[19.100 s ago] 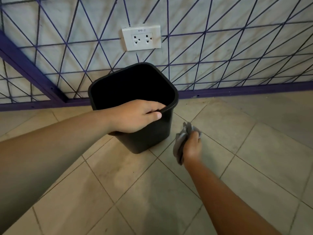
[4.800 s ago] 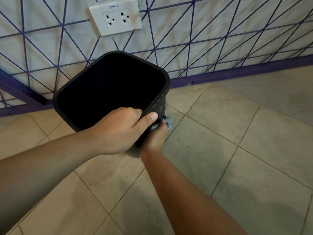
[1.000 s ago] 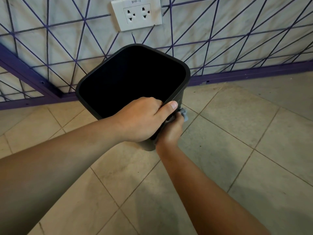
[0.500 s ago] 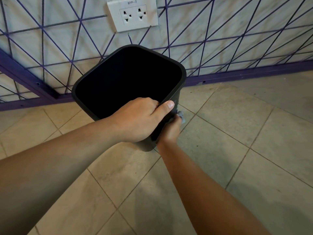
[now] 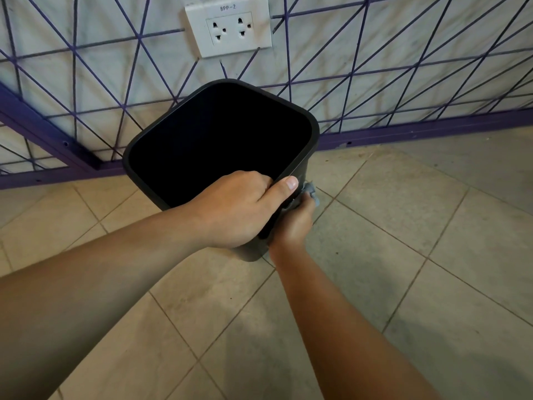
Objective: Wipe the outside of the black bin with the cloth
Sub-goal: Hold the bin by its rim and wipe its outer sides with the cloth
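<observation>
The black bin (image 5: 313,140) stands on the tiled floor close to the wall, tilted toward me, its dark inside showing. My left hand (image 5: 242,209) grips its near rim, fingers inside and thumb along the edge. My right hand (image 5: 294,223) presses a grey cloth (image 5: 311,192) against the bin's near right outer side, just under the rim. Only a small bunch of the cloth shows above my fingers; most of it is hidden between my hand and the bin.
A white double socket (image 5: 229,27) sits on the wall above the bin. The wall carries a purple line pattern and a purple skirting (image 5: 418,131) along the floor. Beige and grey floor tiles (image 5: 403,255) spread to the right and toward me.
Over the last second the right hand with the cloth stays pressed at the bin's right side under the rim, shifting only slightly. The left hand keeps its grip; the view has drifted a little.
</observation>
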`<state>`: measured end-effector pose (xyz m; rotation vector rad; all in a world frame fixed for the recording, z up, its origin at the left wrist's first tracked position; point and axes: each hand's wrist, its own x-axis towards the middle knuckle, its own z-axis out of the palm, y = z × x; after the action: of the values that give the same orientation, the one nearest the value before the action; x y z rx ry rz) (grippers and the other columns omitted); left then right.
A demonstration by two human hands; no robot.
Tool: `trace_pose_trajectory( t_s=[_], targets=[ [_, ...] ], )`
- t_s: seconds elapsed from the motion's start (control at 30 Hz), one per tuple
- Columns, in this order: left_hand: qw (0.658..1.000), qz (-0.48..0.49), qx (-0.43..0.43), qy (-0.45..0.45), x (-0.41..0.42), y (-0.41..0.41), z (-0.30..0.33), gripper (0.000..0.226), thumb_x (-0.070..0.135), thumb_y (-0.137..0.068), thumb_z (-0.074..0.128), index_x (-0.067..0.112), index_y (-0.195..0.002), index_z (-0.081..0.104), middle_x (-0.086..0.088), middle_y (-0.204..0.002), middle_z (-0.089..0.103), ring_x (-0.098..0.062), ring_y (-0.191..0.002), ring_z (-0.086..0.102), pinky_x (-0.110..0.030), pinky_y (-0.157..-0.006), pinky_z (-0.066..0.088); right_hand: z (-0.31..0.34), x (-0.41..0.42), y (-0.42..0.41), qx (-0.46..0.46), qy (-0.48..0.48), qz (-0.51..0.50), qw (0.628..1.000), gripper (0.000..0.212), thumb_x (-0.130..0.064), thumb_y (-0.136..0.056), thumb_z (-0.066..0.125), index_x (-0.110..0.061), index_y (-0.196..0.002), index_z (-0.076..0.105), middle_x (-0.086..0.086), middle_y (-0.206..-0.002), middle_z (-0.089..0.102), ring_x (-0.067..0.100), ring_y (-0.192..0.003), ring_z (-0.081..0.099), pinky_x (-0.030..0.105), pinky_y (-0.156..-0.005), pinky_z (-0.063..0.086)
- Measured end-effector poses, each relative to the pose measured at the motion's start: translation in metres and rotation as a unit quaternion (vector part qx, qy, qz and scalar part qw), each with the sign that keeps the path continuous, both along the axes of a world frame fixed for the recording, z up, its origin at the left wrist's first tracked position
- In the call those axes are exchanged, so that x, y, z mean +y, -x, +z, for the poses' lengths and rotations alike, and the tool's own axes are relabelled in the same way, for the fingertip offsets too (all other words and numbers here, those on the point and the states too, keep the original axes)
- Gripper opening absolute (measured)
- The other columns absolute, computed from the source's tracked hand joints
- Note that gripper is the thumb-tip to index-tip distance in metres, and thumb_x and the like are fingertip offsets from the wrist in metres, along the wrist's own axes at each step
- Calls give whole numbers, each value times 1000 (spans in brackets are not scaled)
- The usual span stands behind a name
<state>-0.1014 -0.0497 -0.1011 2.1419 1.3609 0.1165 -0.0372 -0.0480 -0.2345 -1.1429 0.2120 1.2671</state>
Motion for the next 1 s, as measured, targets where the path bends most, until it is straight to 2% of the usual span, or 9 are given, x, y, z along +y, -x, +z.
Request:
trace_pose_trajectory(
  t_s=[0.1,0.23,0.27,0.37,0.5,0.63,0.73,0.87,1.0],
  targets=[
    [1000,0,3,-6,-1,0,0,63,53,-103,32,6,-76,63,-15,-72,67,-25,-69,67,-52,-72,53,1,-3,-4,16,-10,27,999,64,-49,-115,42,-18,-169,55,17,-157,69,34,-148,64,50,-128,51],
    [1000,-1,-6,7,1,1,0,63,55,-103,30,8,-80,66,-12,-74,71,-23,-72,70,-51,-74,55,7,-11,8,7,-3,26,1000,68,-50,-103,49,-6,-151,69,23,-147,76,38,-143,69,57,-128,51],
    [1000,-1,-4,0,1,0,0,63,55,-103,31,8,-78,65,-14,-73,69,-24,-70,69,-51,-73,54,5,-9,4,3,-1,19,1000,70,-52,-100,49,-5,-148,70,22,-142,77,36,-141,70,54,-125,53],
    [1000,-1,6,-9,0,-1,0,64,56,-102,30,6,-76,62,-17,-74,68,-27,-70,67,-52,-73,53,0,-6,-7,0,23,49,999,53,-41,-121,37,-5,-144,68,14,-125,77,35,-137,68,45,-106,56],
    [1000,-2,-3,10,3,0,-1,63,56,-102,31,10,-78,65,-8,-72,70,-20,-71,69,-48,-74,55,1,-14,5,17,12,50,999,53,-29,-123,35,0,-156,64,28,-151,72,42,-147,66,55,-125,52],
    [1000,-2,3,-10,1,-1,1,61,54,-103,32,10,-70,58,-5,-63,62,-20,-62,63,-42,-65,52,0,-6,-9,19,35,53,998,59,-37,-123,32,-4,-161,62,11,-112,75,30,-118,69,40,-91,55],
    [1000,-6,-5,-6,1,-1,1,61,53,-103,32,8,-73,61,-10,-68,66,-23,-66,65,-48,-71,54,11,-10,-7,11,43,50,998,51,-33,-122,35,-2,-144,68,8,-107,74,30,-117,70,38,-91,55],
    [1000,-13,-2,-15,2,0,1,62,55,-102,33,8,-67,54,-8,-61,57,-24,-61,61,-45,-66,51,22,-15,-15,90,22,70,993,51,-38,-124,33,-15,-106,75,5,-97,75,20,-93,69,31,-76,55],
    [999,-49,18,16,-2,8,2,68,69,-95,29,11,-75,59,-3,-68,61,-24,-70,64,-43,-67,53,28,-26,-36,74,40,57,995,53,-45,-124,28,-14,-121,71,8,-105,74,22,-95,66,35,-76,50]
  ],
)
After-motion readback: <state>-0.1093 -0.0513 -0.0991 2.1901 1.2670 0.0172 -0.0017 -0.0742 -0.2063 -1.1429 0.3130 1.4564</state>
